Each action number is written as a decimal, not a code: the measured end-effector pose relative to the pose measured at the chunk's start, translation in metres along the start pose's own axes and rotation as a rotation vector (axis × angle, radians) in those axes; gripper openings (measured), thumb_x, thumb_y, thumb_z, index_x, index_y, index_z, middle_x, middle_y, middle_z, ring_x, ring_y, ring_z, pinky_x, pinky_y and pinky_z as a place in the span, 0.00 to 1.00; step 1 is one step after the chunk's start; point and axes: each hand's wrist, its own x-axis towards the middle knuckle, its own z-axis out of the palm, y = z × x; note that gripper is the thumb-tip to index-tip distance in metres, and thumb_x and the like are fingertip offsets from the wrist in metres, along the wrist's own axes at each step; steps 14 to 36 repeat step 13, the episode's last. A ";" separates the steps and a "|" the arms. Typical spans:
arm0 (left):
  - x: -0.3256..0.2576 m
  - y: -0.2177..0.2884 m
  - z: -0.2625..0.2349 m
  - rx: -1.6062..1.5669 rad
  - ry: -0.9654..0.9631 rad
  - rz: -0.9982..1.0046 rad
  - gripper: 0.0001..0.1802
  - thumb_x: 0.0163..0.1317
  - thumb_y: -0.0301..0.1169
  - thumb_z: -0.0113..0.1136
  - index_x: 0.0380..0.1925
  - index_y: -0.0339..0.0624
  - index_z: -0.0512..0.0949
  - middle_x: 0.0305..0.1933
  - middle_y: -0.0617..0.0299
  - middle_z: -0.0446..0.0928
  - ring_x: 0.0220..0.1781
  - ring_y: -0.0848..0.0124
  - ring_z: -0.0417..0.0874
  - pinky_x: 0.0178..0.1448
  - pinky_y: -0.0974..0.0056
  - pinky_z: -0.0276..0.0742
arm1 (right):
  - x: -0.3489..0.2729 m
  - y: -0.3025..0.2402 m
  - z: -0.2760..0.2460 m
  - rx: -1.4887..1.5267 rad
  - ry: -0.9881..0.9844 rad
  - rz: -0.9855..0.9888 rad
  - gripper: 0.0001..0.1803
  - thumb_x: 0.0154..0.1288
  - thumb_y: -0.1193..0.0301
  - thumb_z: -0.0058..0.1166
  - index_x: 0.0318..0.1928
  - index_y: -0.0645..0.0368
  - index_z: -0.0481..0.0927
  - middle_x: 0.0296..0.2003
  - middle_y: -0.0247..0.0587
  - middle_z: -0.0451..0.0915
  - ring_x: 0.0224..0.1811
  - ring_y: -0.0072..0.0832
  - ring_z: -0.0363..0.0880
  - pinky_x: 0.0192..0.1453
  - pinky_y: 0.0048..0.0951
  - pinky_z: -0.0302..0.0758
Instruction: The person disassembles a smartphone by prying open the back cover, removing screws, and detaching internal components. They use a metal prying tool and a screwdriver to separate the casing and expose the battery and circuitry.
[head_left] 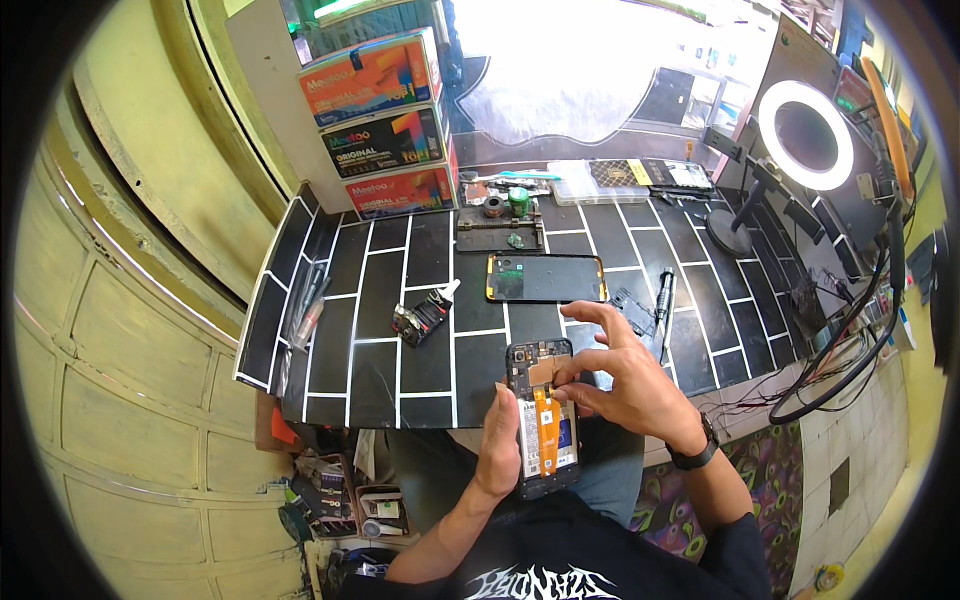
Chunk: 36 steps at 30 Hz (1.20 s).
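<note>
An opened smartphone (528, 478) lies tilted above my lap, its back off. Its circuit board and camera show at the top, with the battery below and an orange flex cable (547, 440) running down over it. My left hand (497, 445) grips the phone along its left edge. Over the right side of the circuit board, my right hand (625, 385) has its thumb and a fingertip pinched together near the cable's upper end, index finger raised. Whatever lies between those fingertips is hidden. Beyond the phone, a black back cover (546, 278) rests on the table.
A black tiled table (410, 365) carries a small glue bottle with a black label (424, 315), a screwdriver (664, 295), a phone holder jig (485, 230) and a lit ring light (806, 135). Stacked boxes (375, 135) stand back left; loose cables (840, 380) hang at right.
</note>
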 end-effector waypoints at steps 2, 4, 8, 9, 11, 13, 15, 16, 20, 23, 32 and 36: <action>0.000 0.001 0.004 -0.046 0.011 -0.007 0.41 0.83 0.59 0.25 0.71 0.31 0.64 0.63 0.45 0.78 0.59 0.59 0.86 0.60 0.57 0.86 | 0.001 0.007 0.002 0.016 -0.023 -0.003 0.09 0.58 0.73 0.74 0.35 0.59 0.85 0.70 0.57 0.68 0.72 0.54 0.66 0.73 0.47 0.68; -0.001 0.002 0.006 -0.060 0.017 -0.008 0.41 0.83 0.59 0.26 0.70 0.30 0.65 0.61 0.46 0.79 0.58 0.60 0.86 0.60 0.59 0.84 | 0.001 0.008 0.000 0.059 -0.043 0.025 0.09 0.58 0.73 0.74 0.35 0.59 0.85 0.70 0.57 0.67 0.72 0.54 0.66 0.73 0.47 0.69; 0.002 0.004 0.006 -0.036 0.019 -0.002 0.41 0.83 0.59 0.26 0.70 0.31 0.65 0.61 0.46 0.79 0.58 0.60 0.86 0.61 0.59 0.83 | 0.004 0.007 -0.003 0.099 -0.067 0.068 0.08 0.58 0.73 0.73 0.34 0.59 0.85 0.71 0.57 0.66 0.73 0.54 0.66 0.72 0.47 0.69; 0.004 0.004 0.006 -0.033 0.019 -0.001 0.41 0.83 0.59 0.26 0.70 0.31 0.65 0.60 0.46 0.79 0.58 0.60 0.86 0.61 0.59 0.83 | 0.006 0.008 -0.004 0.097 -0.063 0.060 0.08 0.58 0.73 0.73 0.35 0.59 0.85 0.71 0.57 0.66 0.73 0.54 0.65 0.73 0.47 0.69; 0.004 0.003 0.006 -0.034 0.030 -0.006 0.41 0.83 0.59 0.27 0.71 0.32 0.65 0.60 0.46 0.79 0.58 0.59 0.86 0.61 0.59 0.83 | 0.005 0.011 -0.003 0.095 -0.060 0.048 0.08 0.59 0.73 0.73 0.35 0.59 0.86 0.72 0.56 0.65 0.74 0.54 0.64 0.73 0.47 0.68; 0.005 0.003 0.006 -0.034 0.036 -0.007 0.40 0.83 0.59 0.27 0.71 0.32 0.65 0.60 0.46 0.79 0.59 0.59 0.86 0.61 0.59 0.84 | 0.005 0.010 -0.002 0.090 -0.037 0.049 0.08 0.59 0.73 0.73 0.37 0.58 0.87 0.73 0.54 0.65 0.76 0.52 0.63 0.75 0.46 0.67; 0.005 0.003 0.006 -0.034 0.036 -0.007 0.40 0.83 0.59 0.27 0.71 0.32 0.65 0.60 0.46 0.79 0.59 0.59 0.86 0.61 0.59 0.84 | 0.005 0.010 -0.002 0.090 -0.037 0.049 0.08 0.59 0.73 0.73 0.37 0.58 0.87 0.73 0.54 0.65 0.76 0.52 0.63 0.75 0.46 0.67; 0.005 0.003 0.006 -0.034 0.036 -0.007 0.40 0.83 0.59 0.27 0.71 0.32 0.65 0.60 0.46 0.79 0.59 0.59 0.86 0.61 0.59 0.84 | 0.005 0.010 -0.002 0.090 -0.037 0.049 0.08 0.59 0.73 0.73 0.37 0.58 0.87 0.73 0.54 0.65 0.76 0.52 0.63 0.75 0.46 0.67; 0.005 0.003 0.006 -0.034 0.036 -0.007 0.40 0.83 0.59 0.27 0.71 0.32 0.65 0.60 0.46 0.79 0.59 0.59 0.86 0.61 0.59 0.84 | 0.005 0.010 -0.002 0.090 -0.037 0.049 0.08 0.59 0.73 0.73 0.37 0.58 0.87 0.73 0.54 0.65 0.76 0.52 0.63 0.75 0.46 0.67; 0.005 0.003 0.006 -0.034 0.036 -0.007 0.40 0.83 0.59 0.27 0.71 0.32 0.65 0.60 0.46 0.79 0.59 0.59 0.86 0.61 0.59 0.84 | 0.005 0.010 -0.002 0.090 -0.037 0.049 0.08 0.59 0.73 0.73 0.37 0.58 0.87 0.73 0.54 0.65 0.76 0.52 0.63 0.75 0.46 0.67; 0.005 0.003 0.006 -0.034 0.036 -0.007 0.40 0.83 0.59 0.27 0.71 0.32 0.65 0.60 0.46 0.79 0.59 0.59 0.86 0.61 0.59 0.84 | 0.005 0.010 -0.002 0.090 -0.037 0.049 0.08 0.59 0.73 0.73 0.37 0.58 0.87 0.73 0.54 0.65 0.76 0.52 0.63 0.75 0.46 0.67; 0.005 0.003 0.006 -0.034 0.036 -0.007 0.40 0.83 0.59 0.27 0.71 0.32 0.65 0.60 0.46 0.79 0.59 0.59 0.86 0.61 0.59 0.84 | 0.005 0.010 -0.002 0.090 -0.037 0.049 0.08 0.59 0.73 0.73 0.37 0.58 0.87 0.73 0.54 0.65 0.76 0.52 0.63 0.75 0.46 0.67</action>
